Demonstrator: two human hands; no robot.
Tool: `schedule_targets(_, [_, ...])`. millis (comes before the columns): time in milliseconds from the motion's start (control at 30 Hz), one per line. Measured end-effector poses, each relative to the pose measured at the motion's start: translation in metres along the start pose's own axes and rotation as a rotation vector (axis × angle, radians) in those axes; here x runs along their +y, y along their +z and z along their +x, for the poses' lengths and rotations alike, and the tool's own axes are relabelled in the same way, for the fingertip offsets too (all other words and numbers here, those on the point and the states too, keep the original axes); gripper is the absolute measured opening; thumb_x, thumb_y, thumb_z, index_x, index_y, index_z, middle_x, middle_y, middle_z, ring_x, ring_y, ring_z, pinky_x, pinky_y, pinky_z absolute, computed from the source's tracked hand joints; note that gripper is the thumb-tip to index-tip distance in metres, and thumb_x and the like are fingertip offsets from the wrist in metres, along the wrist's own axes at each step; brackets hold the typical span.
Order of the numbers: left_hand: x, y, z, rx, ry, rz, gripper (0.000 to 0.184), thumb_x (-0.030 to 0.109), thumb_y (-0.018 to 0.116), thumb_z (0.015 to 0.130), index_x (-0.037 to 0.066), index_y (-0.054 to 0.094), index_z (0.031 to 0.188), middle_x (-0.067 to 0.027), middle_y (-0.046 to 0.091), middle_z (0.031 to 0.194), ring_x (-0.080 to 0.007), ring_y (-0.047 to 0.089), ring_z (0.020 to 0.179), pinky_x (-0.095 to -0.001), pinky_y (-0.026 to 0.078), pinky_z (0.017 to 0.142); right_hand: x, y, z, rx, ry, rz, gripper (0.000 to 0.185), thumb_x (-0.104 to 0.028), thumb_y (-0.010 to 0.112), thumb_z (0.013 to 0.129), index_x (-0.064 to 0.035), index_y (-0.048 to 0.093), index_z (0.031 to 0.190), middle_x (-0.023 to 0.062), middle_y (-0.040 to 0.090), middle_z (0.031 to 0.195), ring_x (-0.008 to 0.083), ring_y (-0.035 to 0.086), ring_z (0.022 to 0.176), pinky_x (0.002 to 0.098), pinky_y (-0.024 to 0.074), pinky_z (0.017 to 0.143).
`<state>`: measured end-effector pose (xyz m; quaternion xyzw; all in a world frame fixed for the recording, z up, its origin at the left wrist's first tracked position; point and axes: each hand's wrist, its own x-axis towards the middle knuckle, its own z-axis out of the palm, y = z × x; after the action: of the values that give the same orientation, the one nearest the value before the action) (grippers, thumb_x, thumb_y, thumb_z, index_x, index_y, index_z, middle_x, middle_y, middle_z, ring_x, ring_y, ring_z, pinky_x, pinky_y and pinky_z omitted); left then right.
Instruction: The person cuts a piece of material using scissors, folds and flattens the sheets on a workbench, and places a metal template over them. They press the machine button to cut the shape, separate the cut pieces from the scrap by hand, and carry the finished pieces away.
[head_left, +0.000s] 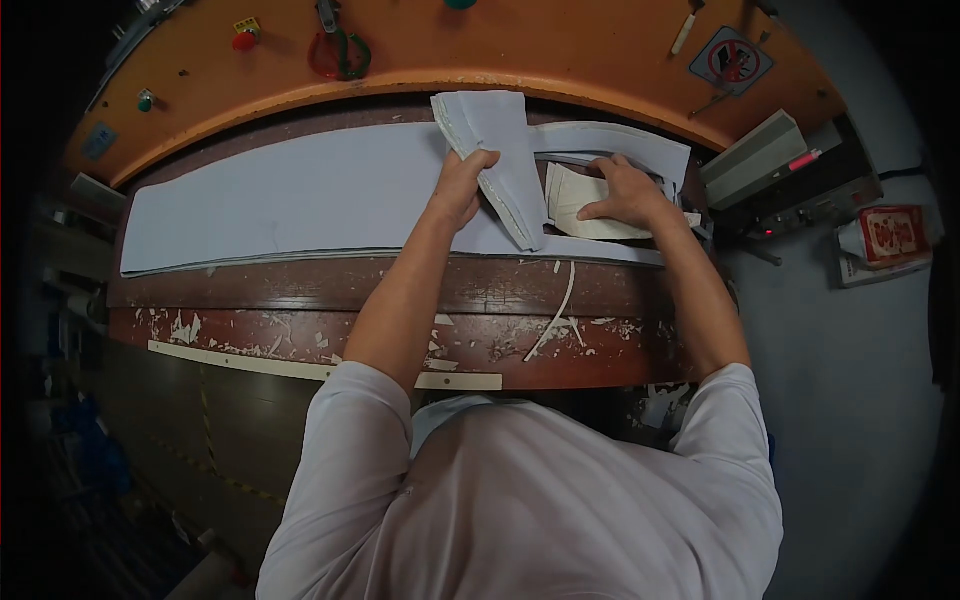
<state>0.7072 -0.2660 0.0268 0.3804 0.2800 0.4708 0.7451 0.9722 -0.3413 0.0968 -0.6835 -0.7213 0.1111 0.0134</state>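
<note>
My left hand (462,186) is closed round the edge of a thick stack of white cut sheets (502,150), thumb on top. That stack stands tilted across a long layered pile of white sheets (300,195) on the table. To the right, my right hand (628,195) grips a small stack of cream sheet pieces (590,190), thumb apart from the bent fingers. These pieces lie inside a cut-out gap in the long pile, framed by strips of white sheet (625,143). The undersides of both held stacks are hidden.
Scraps and a thin curled strip (558,318) litter the front of the brown table (230,292). Behind rises an orange machine panel (560,50) with a red button (244,40). A metal box (760,160) stands at right, near a red and white package (885,240).
</note>
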Motion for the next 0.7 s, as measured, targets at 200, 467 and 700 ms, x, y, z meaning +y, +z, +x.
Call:
schedule_targets(200, [-0.001,0.000,0.001,-0.006,0.023,-0.049,0.050,0.009,0.061,0.088,-0.006,0.046,0.134,-0.0167,0.059,0.121,-0.0266,0.062,0.110,-0.0407,0.051,0.097,-0.007,-0.071,-0.033,-0.016,0.082,0.421,0.056,-0.027,0.081,0.080,0.0051,0.063,0.123,0.0165,0.072,0.107,0.0257,0.070,0.103,0.0386,0.0533,0.091])
schedule_targets(467, [0.001,-0.001,-0.001,-0.028,-0.009,-0.046,0.047,0.011,0.062,0.087,-0.005,0.052,0.130,-0.0153,0.061,0.117,-0.0261,0.062,0.109,-0.0410,0.052,0.096,-0.035,-0.058,-0.010,0.291,-0.025,1.437,0.039,-0.026,0.067,0.099,0.0033,0.062,0.124,0.0079,0.072,0.103,0.0108,0.068,0.083,0.0246,0.0546,0.074])
schedule_targets(700, [0.000,-0.002,0.000,-0.037,0.049,-0.089,0.061,0.041,0.069,0.093,-0.004,0.053,0.131,-0.0145,0.063,0.122,-0.0236,0.062,0.108,-0.0361,0.050,0.095,-0.104,0.051,0.041,0.227,0.185,1.432,0.044,-0.026,0.068,0.097,0.0042,0.059,0.127,0.0134,0.068,0.115,0.0185,0.064,0.103,0.0330,0.0505,0.089])
